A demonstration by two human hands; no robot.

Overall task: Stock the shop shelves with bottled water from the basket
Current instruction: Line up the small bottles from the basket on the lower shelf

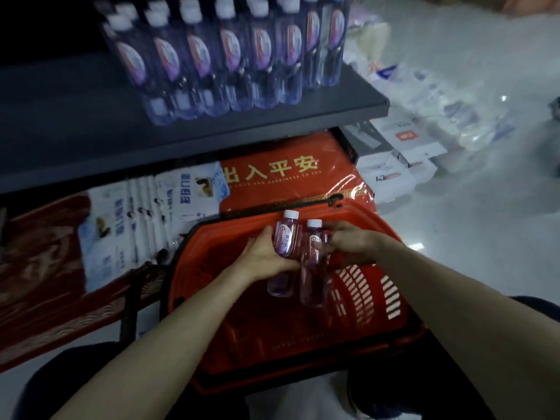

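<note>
Hands met at centre frame over a red basket [372, 286], each holding one water bottle. The left hand [266, 256] was wrapped around the left bottle [284, 253], fingers closed over its lower label, white cap pointing toward the top of the frame. The right hand [351, 241] gripped the right bottle [313, 262] from the right side, fingers curled at its upper body. The two bottles were upright-ish, just beside each other, nearly touching, both with purple-tinted bodies and pink labels. The basket sat low in the frame between the person's forearms, its inside looked mostly bare, details dim. Upper centre: a dark shelf [272, 125] carried a row of matching bottles [224, 56] with white caps, packed side by side, blurred. Under that shelf, mid frame, lay a red packet with gold characters [288, 177] and white packets [145, 213] to its left. Right side of frame showed more pale packaged goods [424, 131] on a light floor, too blurred to tell what.
</note>
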